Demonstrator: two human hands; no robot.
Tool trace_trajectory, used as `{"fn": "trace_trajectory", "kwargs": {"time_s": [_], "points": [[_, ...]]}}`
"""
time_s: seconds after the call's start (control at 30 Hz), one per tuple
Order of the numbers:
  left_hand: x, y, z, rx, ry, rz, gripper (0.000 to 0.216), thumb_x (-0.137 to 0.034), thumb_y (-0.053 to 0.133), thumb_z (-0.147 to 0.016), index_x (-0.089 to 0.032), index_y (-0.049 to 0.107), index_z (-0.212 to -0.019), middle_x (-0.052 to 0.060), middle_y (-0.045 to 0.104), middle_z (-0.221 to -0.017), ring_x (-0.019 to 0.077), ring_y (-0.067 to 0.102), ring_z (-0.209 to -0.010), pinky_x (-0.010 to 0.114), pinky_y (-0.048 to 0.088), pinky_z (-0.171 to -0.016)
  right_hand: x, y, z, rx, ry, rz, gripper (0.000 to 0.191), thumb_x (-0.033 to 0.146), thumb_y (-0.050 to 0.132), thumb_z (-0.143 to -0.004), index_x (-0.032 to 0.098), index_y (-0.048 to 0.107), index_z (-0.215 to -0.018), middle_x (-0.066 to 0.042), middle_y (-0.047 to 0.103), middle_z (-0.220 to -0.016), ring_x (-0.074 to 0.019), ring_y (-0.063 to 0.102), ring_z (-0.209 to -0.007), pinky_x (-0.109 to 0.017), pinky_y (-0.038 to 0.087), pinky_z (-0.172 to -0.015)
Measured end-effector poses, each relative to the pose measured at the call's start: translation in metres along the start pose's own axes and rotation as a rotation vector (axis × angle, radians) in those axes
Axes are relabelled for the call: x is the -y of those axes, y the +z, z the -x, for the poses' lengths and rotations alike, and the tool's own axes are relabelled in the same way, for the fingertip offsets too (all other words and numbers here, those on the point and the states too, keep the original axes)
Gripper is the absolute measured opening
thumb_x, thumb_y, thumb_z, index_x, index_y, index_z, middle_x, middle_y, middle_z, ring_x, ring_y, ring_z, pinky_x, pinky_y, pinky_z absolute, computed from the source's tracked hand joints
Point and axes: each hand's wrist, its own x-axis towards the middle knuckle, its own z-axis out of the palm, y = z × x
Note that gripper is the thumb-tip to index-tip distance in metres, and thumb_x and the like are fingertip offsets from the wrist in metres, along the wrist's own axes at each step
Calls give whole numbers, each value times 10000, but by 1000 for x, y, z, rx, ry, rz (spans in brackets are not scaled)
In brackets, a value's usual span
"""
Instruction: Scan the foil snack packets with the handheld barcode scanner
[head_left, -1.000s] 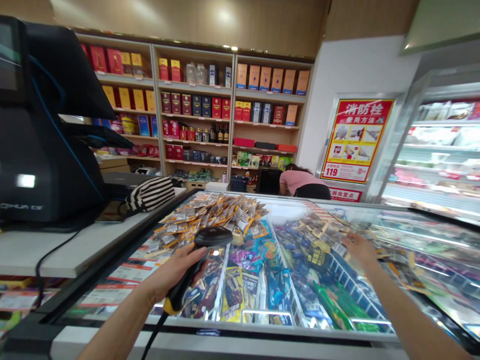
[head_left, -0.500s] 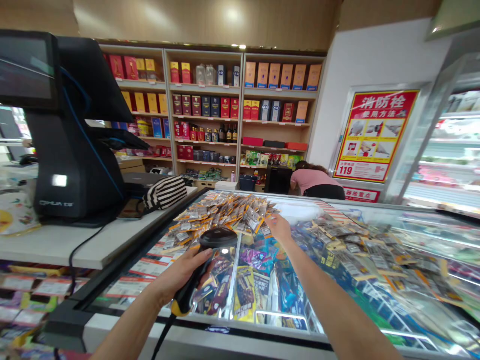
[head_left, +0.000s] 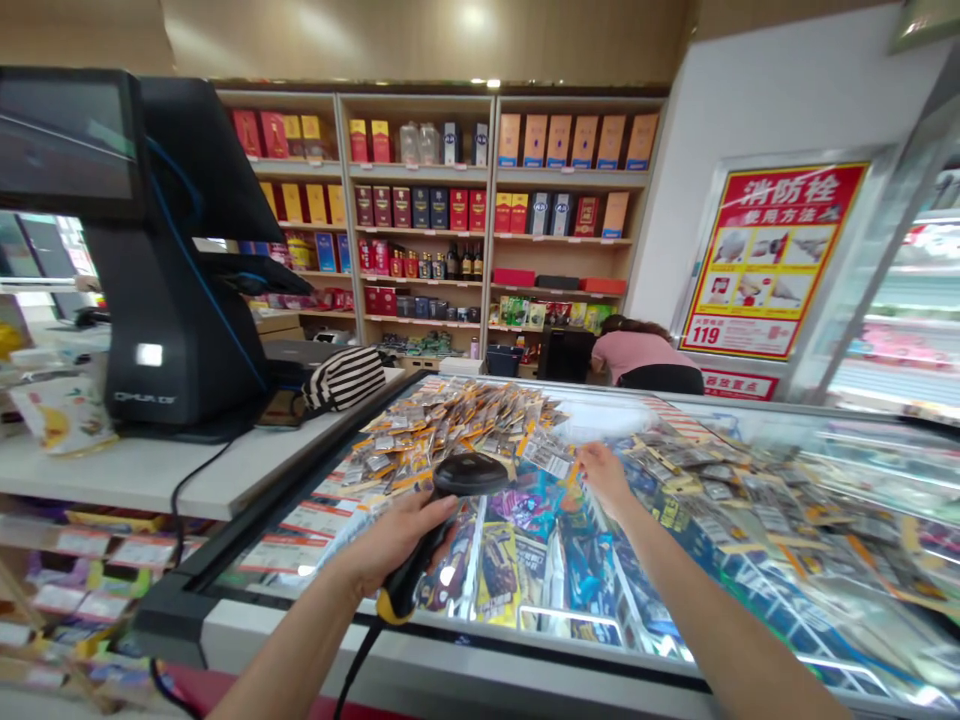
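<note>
My left hand (head_left: 409, 530) is wrapped round the handle of a black and yellow barcode scanner (head_left: 471, 472), its cable trailing down to the front edge. The scanner head is held above the glass top, facing away from me. My right hand (head_left: 602, 475) pinches a small snack packet (head_left: 546, 455) with orange edges and a white label, just right of the scanner head. Behind both hands lies a heap of similar packets (head_left: 442, 425) on the glass. More loose packets (head_left: 757, 490) are spread to the right of my right arm.
The glass-topped freezer (head_left: 315, 590) holds colourful bagged goods beneath. At left stands a counter (head_left: 195, 485) with a black till (head_left: 187, 310) and a striped pouch (head_left: 346, 380). A person in pink (head_left: 645, 352) bends down near the back shelves (head_left: 487, 240).
The view has shifted slightly left. My right hand has drawn the packet away from the heap to the right, its label now beside the scanner head. My left hand still grips the scanner.
</note>
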Motion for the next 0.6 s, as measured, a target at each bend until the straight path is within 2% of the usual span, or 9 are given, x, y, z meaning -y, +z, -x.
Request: {"fn": "trace_trajectory", "kwargs": {"time_s": [0.1, 0.23, 0.4, 0.6], "points": [[0, 4, -1, 42, -5, -23, 283, -410, 470, -732, -148, 453, -629, -42, 465, -475, 43, 392, -376, 170, 301, -385, 5, -12, 10, 26, 49, -153, 150, 339, 467, -612, 198, 423, -636, 54, 483, -487, -97, 455, -451, -204, 337, -437], [-1, 6, -1, 39, -2, -16, 272, -416, 477, -723, -155, 452, -654, -36, 483, -522, 45, 398, -384, 174, 309, -384, 11, -18, 15, 40, 55, -184, 148, 332, 471, -606, 197, 419, -641, 49, 484, -501, -99, 453, -463, -210, 343, -452], [0, 7, -5, 73, 15, -29, 286, -426, 453, -732, -146, 493, -688, -20, 494, -542, 59, 405, -393, 193, 326, -392, 12, -22, 18, 42, 37, -123, 150, 347, 437, -639, 201, 403, -628, 34, 491, -515, -108, 468, -471, -223, 358, -467], [-1, 11, -12, 46, 37, -32, 276, -422, 467, -728, -150, 489, -686, -27, 494, -548, 56, 405, -400, 183, 315, -398, 8, -32, 16, 5, 8, 0, 147, 343, 391, -682, 202, 408, -642, 14, 514, -536, -130, 511, -518, -243, 396, -497]]}}
